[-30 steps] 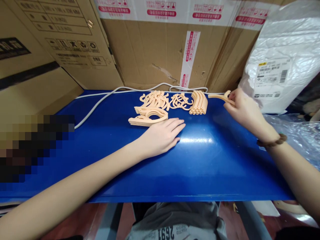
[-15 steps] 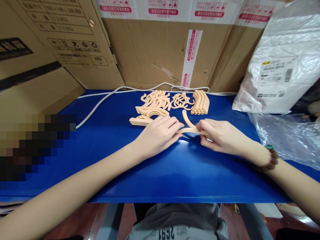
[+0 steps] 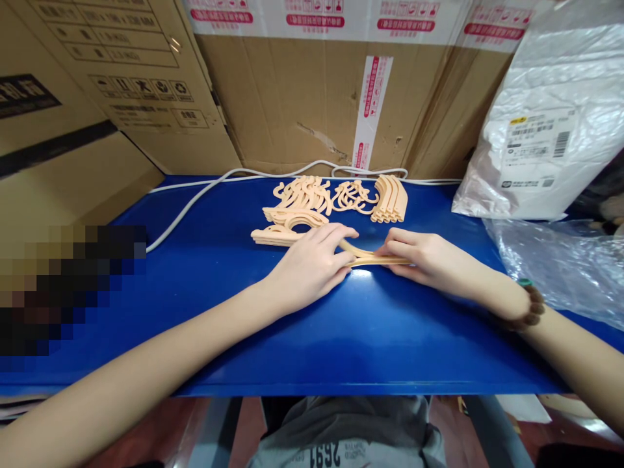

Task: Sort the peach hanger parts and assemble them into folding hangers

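Observation:
Two curved beige plastic hanger arms (image 3: 363, 259) lie close together between my hands, just above the blue table. My left hand (image 3: 316, 263) grips their left end, its fingers wrapped over the upper arm. On the right, my right hand (image 3: 414, 255) pinches the other end between thumb and fingers. Behind my left hand are stacked hanger pieces (image 3: 273, 235), partly hidden by it. Farther back sit a heap of curved pieces (image 3: 303, 195), a small pile of hooks (image 3: 353, 197) and a neat stack of hanger arms (image 3: 391, 198).
Cardboard boxes (image 3: 302, 97) wall off the back and left of the blue table (image 3: 312, 344). A white cable (image 3: 195, 195) runs along the back. At right stand a white plastic parcel bag (image 3: 526, 162) and clear plastic wrap (image 3: 560, 260).
The upper hanger arm, which stuck up at an angle, has swung down leftward to lie nearly along the other one. My left fingers have moved over it.

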Demonstrator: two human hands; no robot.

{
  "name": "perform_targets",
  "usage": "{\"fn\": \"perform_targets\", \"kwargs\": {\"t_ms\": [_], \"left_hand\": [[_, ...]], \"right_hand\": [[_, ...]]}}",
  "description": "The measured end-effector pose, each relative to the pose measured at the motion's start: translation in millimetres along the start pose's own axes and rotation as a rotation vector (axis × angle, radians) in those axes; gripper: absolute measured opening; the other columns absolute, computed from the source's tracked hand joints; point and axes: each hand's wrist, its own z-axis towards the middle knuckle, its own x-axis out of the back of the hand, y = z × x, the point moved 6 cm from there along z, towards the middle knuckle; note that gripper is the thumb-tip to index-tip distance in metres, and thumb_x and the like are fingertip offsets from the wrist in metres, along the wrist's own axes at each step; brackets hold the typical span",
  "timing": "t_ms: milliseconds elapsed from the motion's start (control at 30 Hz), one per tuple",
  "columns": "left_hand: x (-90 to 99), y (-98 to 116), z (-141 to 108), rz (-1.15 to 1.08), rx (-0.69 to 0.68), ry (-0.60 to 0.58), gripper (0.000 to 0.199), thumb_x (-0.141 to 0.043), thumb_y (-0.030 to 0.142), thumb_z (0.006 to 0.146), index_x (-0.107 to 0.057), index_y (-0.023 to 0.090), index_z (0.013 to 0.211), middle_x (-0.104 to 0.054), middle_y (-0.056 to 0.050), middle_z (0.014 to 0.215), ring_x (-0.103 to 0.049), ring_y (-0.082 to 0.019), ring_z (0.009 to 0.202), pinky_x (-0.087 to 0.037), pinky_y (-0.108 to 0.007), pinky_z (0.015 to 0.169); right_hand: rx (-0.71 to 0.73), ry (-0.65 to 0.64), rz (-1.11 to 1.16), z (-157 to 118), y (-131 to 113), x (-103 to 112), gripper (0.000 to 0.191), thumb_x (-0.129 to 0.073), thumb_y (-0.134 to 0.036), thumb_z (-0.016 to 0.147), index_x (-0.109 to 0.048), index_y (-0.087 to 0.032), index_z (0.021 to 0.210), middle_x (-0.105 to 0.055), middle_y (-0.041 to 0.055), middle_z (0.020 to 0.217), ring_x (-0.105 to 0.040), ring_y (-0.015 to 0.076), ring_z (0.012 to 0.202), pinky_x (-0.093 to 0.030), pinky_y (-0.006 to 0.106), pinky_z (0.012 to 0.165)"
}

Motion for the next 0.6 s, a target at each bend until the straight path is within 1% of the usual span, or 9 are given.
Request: {"fn": "perform_targets", "kwargs": {"t_ms": [33,67,167,233,333,400,500,600], "left_hand": [[-0.2,0.0,-0.1,0.004,-0.005,0.002,0.022,-0.048,0.024,0.098,-0.069,0.016,0.096,-0.057,-0.012,0.133,-0.051,-0.027,0.123,-0.043,-0.043,0.102],[-0.7,0.1,-0.1,0.006,-0.011,-0.002,0.022,-0.048,0.023,0.098,-0.069,0.015,0.098,-0.059,-0.012,0.132,-0.052,-0.026,0.121,-0.043,-0.042,0.102],[-3.6,0.9,-0.1,0.005,-0.027,-0.035,0.025,-0.044,0.023,0.101,-0.068,0.015,0.102,-0.069,-0.009,0.113,-0.061,-0.022,0.103,-0.045,-0.037,0.092],[-4.2,1.2,-0.1,0.000,-0.028,-0.045,0.027,-0.043,0.023,0.101,-0.068,0.014,0.101,-0.071,-0.007,0.105,-0.063,-0.020,0.096,-0.044,-0.036,0.089],[-3.4,0.9,-0.5,-0.005,-0.020,-0.038,0.026,-0.044,0.022,0.101,-0.069,0.015,0.100,-0.072,-0.006,0.104,-0.064,-0.020,0.096,-0.041,-0.035,0.090],[-2.9,0.8,-1.0,-0.005,-0.018,-0.030,0.026,-0.044,0.022,0.101,-0.069,0.015,0.100,-0.073,-0.005,0.104,-0.064,-0.019,0.096,-0.040,-0.035,0.090],[-2.4,1.5,-1.6,0.007,-0.030,-0.010,0.026,-0.044,0.023,0.102,-0.069,0.016,0.100,-0.074,-0.005,0.104,-0.065,-0.019,0.095,-0.040,-0.035,0.089],[-1.7,3.2,-2.1,0.027,-0.058,0.029,0.026,-0.045,0.022,0.102,-0.070,0.016,0.099,-0.075,-0.004,0.105,-0.066,-0.018,0.094,-0.041,-0.035,0.087]], "right_hand": [[0.000,0.002,0.001,0.1,0.2,0.3,0.024,-0.043,-0.024,0.098,-0.062,-0.017,0.110,-0.061,0.0089,0.099,-0.063,0.0187,0.081,-0.050,0.029,0.072],[-0.003,0.004,0.000,0.1,0.4,0.4,0.024,-0.042,-0.024,0.098,-0.063,-0.017,0.110,-0.060,0.0090,0.100,-0.063,0.0185,0.080,-0.050,0.029,0.072],[-0.006,0.004,0.007,0.2,0.9,0.2,0.023,-0.044,-0.025,0.099,-0.062,-0.016,0.108,-0.059,0.0090,0.101,-0.062,0.0187,0.082,-0.049,0.030,0.072],[-0.018,0.005,0.020,0.2,2.3,0.1,0.021,-0.047,-0.028,0.098,-0.062,-0.016,0.108,-0.058,0.0090,0.103,-0.061,0.0192,0.084,-0.049,0.030,0.073],[-0.040,0.012,0.057,0.8,4.6,0.2,0.025,-0.053,-0.037,0.096,-0.062,-0.018,0.109,-0.058,0.0086,0.105,-0.061,0.0200,0.087,-0.049,0.031,0.076],[-0.042,0.022,0.087,1.7,4.9,0.4,0.028,-0.052,-0.041,0.097,-0.063,-0.019,0.109,-0.058,0.0085,0.106,-0.061,0.0202,0.088,-0.050,0.032,0.078],[-0.045,0.039,0.101,3.2,4.4,0.2,0.027,-0.047,-0.040,0.099,-0.062,-0.019,0.107,-0.057,0.0095,0.107,-0.061,0.0202,0.090,-0.049,0.032,0.080],[-0.052,0.029,0.077,3.8,3.7,-1.8,0.025,-0.048,-0.039,0.099,-0.060,-0.018,0.105,-0.057,0.0093,0.105,-0.060,0.0202,0.089,-0.049,0.032,0.079]]}}
